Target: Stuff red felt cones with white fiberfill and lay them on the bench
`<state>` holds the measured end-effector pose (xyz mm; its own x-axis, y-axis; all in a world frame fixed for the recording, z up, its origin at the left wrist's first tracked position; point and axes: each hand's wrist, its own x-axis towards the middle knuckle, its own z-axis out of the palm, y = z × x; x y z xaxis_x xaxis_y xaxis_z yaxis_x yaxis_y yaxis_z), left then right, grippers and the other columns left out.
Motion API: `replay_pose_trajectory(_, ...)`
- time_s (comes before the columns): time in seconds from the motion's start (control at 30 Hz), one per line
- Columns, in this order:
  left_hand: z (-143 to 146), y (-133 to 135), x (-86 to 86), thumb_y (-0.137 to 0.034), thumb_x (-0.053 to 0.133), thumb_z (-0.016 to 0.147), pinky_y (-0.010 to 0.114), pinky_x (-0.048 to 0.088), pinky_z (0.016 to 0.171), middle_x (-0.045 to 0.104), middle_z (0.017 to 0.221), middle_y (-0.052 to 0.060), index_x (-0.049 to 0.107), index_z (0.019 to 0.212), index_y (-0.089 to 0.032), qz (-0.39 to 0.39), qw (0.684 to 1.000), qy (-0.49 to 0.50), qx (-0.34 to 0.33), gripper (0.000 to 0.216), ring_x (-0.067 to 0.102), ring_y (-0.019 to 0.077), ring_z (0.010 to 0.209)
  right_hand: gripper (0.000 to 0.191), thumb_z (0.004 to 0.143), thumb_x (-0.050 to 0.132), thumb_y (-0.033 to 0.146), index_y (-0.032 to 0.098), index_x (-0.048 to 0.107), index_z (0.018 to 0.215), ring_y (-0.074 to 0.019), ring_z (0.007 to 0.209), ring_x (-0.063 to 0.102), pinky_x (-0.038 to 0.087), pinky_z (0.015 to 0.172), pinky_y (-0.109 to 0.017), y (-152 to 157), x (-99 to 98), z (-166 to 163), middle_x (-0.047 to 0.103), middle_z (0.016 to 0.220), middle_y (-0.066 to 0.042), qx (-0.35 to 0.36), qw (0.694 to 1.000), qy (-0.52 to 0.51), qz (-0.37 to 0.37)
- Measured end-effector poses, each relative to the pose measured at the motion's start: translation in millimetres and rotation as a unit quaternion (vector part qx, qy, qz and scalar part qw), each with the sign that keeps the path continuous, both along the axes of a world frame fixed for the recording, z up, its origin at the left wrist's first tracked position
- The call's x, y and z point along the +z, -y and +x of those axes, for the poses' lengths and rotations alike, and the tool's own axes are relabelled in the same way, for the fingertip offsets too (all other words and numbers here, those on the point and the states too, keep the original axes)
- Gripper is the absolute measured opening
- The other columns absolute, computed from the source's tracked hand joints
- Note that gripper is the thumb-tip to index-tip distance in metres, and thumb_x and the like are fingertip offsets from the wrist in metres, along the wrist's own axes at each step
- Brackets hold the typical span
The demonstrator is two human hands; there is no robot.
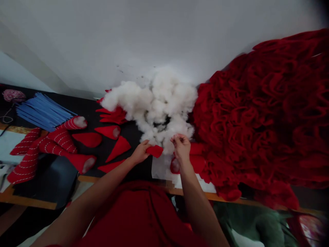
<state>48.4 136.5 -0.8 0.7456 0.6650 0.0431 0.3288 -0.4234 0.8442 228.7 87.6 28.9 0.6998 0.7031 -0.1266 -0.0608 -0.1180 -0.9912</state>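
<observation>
My left hand [141, 152] grips a small red fabric pouch [155, 151], its far end pointing right. Just across from it, my right hand [182, 146] has its fingertips pinched together at the near edge of a pile of white fiberfill stuffing [167, 97], with a tuft of it at the fingers. Below the right wrist lies a stuffed red piece [175, 166], partly hidden by the forearm. To the left of my hands are several red cones; one stuffed cone [109, 131] shows white filling at its wide end, and a flat cone [119, 148] lies nearer.
A large heap of red fabric pieces [257, 120] fills the right side. Striped red stuffed pieces [58, 144], a bundle of blue strips [43, 109] and a yarn ball [13, 95] lie at the left. A pale wall [128, 41] stands behind the dark table.
</observation>
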Motion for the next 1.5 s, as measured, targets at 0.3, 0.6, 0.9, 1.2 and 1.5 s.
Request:
replay_pose_trajectory(0.3,-9.4,1.0,28.7,-0.016,0.063,0.068,0.037,0.037,0.096,0.038,0.133,0.012,0.063,0.093,-0.015,-0.066,0.988,0.121,0.072,0.026,0.041,0.0248,0.120,0.015,0.071,0.061,0.030,0.021,0.055,0.081,-0.0121,0.063,0.057,0.047,0.062,-0.027,42.6,51.6,-17.8,0.058,0.072,0.001,0.052,0.998,0.030,0.029)
replay_pose_trajectory(0.6,-10.4,20.3,32.2,-0.016,0.060,0.070,0.038,0.037,0.096,0.046,0.124,0.010,0.061,0.100,-0.019,-0.067,0.991,0.112,-0.001,0.030,0.046,0.0225,0.113,0.010,0.079,0.050,0.025,0.021,0.057,0.084,-0.0146,0.072,0.054,0.043,0.066,-0.027,33.2,52.0,-30.9,0.059,0.080,-0.003,0.137,0.962,0.237,-0.016)
replay_pose_trajectory(0.9,-25.2,42.3,14.6,-0.013,0.056,0.072,0.035,0.040,0.093,0.048,0.119,0.010,0.063,0.084,-0.016,-0.078,0.994,0.072,0.019,0.015,0.047,0.0217,0.110,0.016,0.066,0.050,0.004,0.017,0.054,0.056,-0.0153,0.079,0.056,0.042,0.074,-0.028,-50.0,-18.0,-50.0,0.061,0.091,-0.008,0.356,0.875,0.309,-0.112)
replay_pose_trajectory(1.2,-26.6,23.9,19.5,-0.010,0.057,0.069,0.039,0.040,0.092,0.033,0.132,0.014,0.062,0.090,-0.015,-0.063,0.992,0.076,0.083,0.021,0.055,0.0180,0.095,0.009,0.075,0.048,0.017,0.019,0.058,0.074,-0.0126,0.061,0.053,0.042,0.061,-0.025,-40.4,-20.4,-24.1,0.057,0.065,0.001,0.338,0.882,0.305,-0.119)
replay_pose_trajectory(1.5,-25.9,29.1,1.5,-0.002,0.053,0.065,0.038,0.042,0.091,0.036,0.129,0.011,0.063,0.085,-0.015,-0.053,0.996,0.037,0.056,0.026,0.055,0.0187,0.097,0.016,0.067,0.051,0.004,0.018,0.054,0.059,-0.0144,0.070,0.051,0.041,0.068,-0.028,-48.7,-42.8,-47.0,0.057,0.074,-0.003,0.365,0.872,0.305,-0.116)
